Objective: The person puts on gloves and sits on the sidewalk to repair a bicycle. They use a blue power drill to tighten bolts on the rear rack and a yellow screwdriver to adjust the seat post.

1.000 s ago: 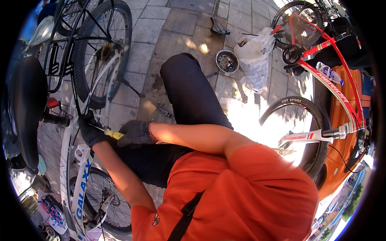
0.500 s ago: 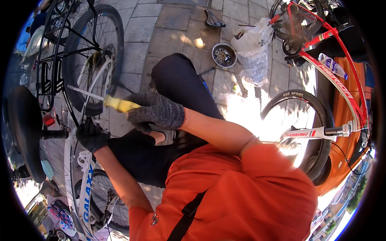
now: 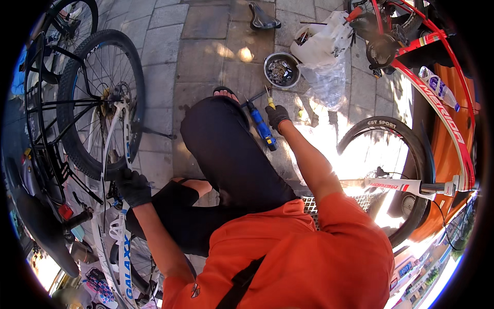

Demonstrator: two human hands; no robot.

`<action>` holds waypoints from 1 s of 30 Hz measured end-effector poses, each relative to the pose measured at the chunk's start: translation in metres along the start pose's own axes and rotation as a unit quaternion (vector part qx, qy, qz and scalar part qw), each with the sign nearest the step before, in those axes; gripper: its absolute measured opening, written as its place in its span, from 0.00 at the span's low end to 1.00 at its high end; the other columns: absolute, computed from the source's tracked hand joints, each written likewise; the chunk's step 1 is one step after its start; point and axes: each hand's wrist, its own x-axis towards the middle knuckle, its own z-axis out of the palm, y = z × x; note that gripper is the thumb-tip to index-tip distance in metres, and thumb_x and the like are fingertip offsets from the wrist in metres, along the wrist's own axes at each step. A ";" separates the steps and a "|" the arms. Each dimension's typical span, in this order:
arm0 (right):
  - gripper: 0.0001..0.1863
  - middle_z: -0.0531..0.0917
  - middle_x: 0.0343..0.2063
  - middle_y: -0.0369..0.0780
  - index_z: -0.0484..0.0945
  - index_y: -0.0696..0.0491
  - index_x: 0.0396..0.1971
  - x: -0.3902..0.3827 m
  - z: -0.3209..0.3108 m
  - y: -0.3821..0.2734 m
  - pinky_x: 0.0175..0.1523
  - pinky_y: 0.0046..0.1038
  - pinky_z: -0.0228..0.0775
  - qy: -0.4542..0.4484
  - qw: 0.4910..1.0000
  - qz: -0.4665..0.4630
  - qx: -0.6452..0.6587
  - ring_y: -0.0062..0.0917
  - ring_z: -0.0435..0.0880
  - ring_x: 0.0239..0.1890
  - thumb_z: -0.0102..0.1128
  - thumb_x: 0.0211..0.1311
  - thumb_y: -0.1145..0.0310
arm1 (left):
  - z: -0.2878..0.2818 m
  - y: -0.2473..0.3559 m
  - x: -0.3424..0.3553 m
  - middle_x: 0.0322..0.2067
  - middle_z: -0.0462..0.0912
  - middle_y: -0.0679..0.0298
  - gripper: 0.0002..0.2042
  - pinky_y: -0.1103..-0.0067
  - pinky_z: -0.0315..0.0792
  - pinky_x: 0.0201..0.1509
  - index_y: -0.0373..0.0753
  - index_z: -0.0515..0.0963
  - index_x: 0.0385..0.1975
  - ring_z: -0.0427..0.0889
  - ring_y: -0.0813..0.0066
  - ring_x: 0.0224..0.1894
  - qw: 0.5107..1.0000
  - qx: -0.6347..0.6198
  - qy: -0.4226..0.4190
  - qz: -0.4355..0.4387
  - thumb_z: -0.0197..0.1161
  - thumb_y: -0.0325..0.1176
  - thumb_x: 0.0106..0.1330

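My right hand [image 3: 278, 116], in a dark grey glove, is closed on a yellow-handled screwdriver [image 3: 270, 101], low over the paving, its shaft toward a metal bowl [image 3: 282, 70] of small parts. Just left of that hand lies a blue power tool [image 3: 261, 125] with a dark and yellow end. My left hand [image 3: 134, 188], gloved too, is curled against the white bicycle frame [image 3: 127, 257], below the rear wheel [image 3: 135, 110]; whatever its fingers grip is hidden. A black rear rack [image 3: 43, 118] runs beside that wheel.
A loose black saddle [image 3: 263, 18] lies on the paving beyond the bowl, with a white plastic bag [image 3: 324, 46] to the bowl's right. Along the right stands a red and white bicycle [image 3: 429, 98] over an orange surface. Another black saddle [image 3: 38, 224] juts in at left.
My right hand has swung away from the rear wheel, right and forward, carrying the screwdriver to beside the bowl. My left hand stays at the frame. The view has shifted, uncovering the blue power tool.
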 end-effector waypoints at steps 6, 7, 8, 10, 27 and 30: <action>0.30 0.83 0.48 0.57 0.81 0.59 0.47 -0.010 0.015 0.027 0.57 0.43 0.74 0.000 0.989 0.044 -0.141 0.49 0.83 0.52 0.58 0.57 0.47 | 0.033 -0.049 0.017 0.20 0.68 0.78 0.07 0.79 0.52 0.18 0.51 0.78 0.37 0.58 0.82 0.14 0.995 0.060 0.019 -0.077 0.60 0.45 0.69; 0.30 0.83 0.48 0.56 0.81 0.59 0.47 -0.006 0.011 0.022 0.58 0.42 0.74 -0.016 0.982 0.052 -0.179 0.49 0.83 0.52 0.58 0.57 0.47 | 0.043 -0.059 0.019 0.21 0.70 0.78 0.06 0.78 0.53 0.18 0.51 0.77 0.35 0.59 0.81 0.15 0.993 0.063 0.042 -0.092 0.60 0.44 0.70; 0.29 0.83 0.48 0.56 0.82 0.59 0.47 0.000 0.008 0.017 0.58 0.42 0.73 -0.033 0.974 0.060 -0.217 0.48 0.83 0.52 0.58 0.58 0.47 | 0.050 -0.067 0.022 0.22 0.72 0.77 0.06 0.78 0.54 0.18 0.51 0.75 0.33 0.60 0.81 0.15 0.990 0.067 0.067 -0.107 0.59 0.43 0.71; 0.30 0.83 0.47 0.56 0.82 0.56 0.50 0.018 -0.001 0.006 0.60 0.41 0.72 -0.012 0.965 0.048 -0.256 0.48 0.82 0.53 0.57 0.58 0.47 | 0.062 -0.084 0.028 0.25 0.75 0.79 0.06 0.79 0.57 0.19 0.51 0.75 0.32 0.66 0.81 0.18 0.980 0.103 0.107 -0.131 0.60 0.41 0.70; 0.21 0.81 0.55 0.50 0.82 0.42 0.54 0.163 -0.049 -0.113 0.64 0.43 0.69 0.050 0.949 -0.146 -0.274 0.47 0.79 0.58 0.55 0.60 0.60 | 0.088 -0.155 0.057 0.27 0.74 0.70 0.05 0.83 0.66 0.23 0.42 0.75 0.38 0.73 0.81 0.24 0.952 0.231 -0.003 -0.201 0.56 0.35 0.73; 0.20 0.82 0.52 0.51 0.83 0.44 0.53 0.167 -0.041 -0.108 0.62 0.43 0.70 0.069 0.944 -0.150 -0.285 0.47 0.80 0.56 0.53 0.62 0.61 | 0.078 -0.167 0.060 0.23 0.72 0.71 0.05 0.83 0.63 0.21 0.44 0.74 0.36 0.69 0.82 0.20 0.945 0.309 -0.016 -0.110 0.58 0.36 0.72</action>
